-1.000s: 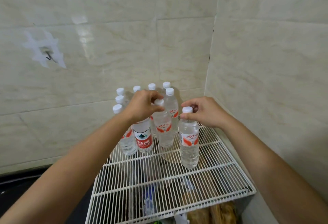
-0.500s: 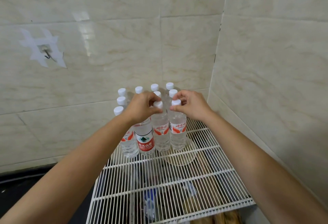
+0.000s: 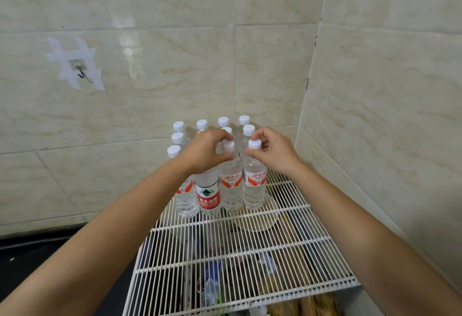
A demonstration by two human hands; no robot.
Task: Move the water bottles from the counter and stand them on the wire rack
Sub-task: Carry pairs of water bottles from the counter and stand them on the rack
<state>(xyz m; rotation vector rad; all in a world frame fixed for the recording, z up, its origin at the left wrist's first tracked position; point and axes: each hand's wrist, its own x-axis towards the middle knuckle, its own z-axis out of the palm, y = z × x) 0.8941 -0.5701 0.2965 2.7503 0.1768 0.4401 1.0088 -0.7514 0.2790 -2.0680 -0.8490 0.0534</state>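
Observation:
Several clear water bottles with white caps stand upright in rows at the back of a white wire rack (image 3: 250, 248), against the tiled corner. My left hand (image 3: 207, 152) grips the neck of a front-row bottle (image 3: 231, 185) with an orange-and-white label. My right hand (image 3: 272, 152) pinches the cap and neck of the bottle (image 3: 254, 188) beside it, the rightmost of the front row. Both bottles rest on the rack and touch each other. A red-labelled bottle (image 3: 208, 195) stands just left of them, partly under my left wrist.
Tiled walls close in behind and on the right. A taped metal hook (image 3: 80, 72) is on the back wall at left. Under the rack lie mixed items and a pale round plate (image 3: 255, 223). A dark counter (image 3: 37, 253) shows at lower left.
My right hand carried its bottle from the middle of the rack back and left into the front row, beside the bottle under my left hand. My left hand has barely moved.

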